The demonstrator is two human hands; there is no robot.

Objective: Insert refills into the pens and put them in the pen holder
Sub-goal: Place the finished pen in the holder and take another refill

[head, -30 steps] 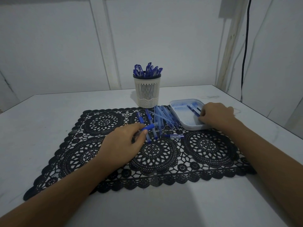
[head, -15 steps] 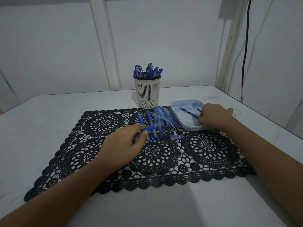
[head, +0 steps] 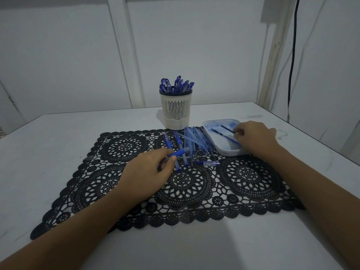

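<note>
Over the tray [head: 227,152], right hand [head: 255,137] pinches refill [head: 226,128]; left hand [head: 146,172] holds pen [head: 179,152].

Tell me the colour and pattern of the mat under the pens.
Black mat, lace-like openwork with round medallions; seen best in the head view.

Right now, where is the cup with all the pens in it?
In the head view the pen holder stands upright on the white table, just past the far edge of the black lace mat, left of the white tray.
</note>
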